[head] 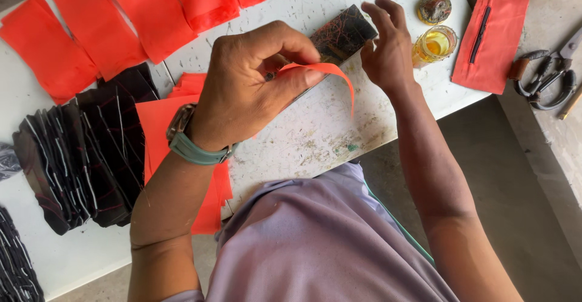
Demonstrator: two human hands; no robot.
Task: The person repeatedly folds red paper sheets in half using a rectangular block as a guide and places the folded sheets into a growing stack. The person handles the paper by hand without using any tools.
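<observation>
Left hand (254, 84) hides part of the dark patterned rectangular piece (342, 32); its grip is pinched on a curling orange paper strip (330, 72) (thumb side). Right hand (385, 41) just beyond, fingers apart, touching the piece's edge on the white worktop (315, 132).

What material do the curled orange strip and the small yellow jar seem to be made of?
Orange strip, pinched in the left hand: probably thin matte fabric or paper, since it bends in a soft arc. Yellow jar: likely clear glass or plastic, as the liquid shows through.
</observation>
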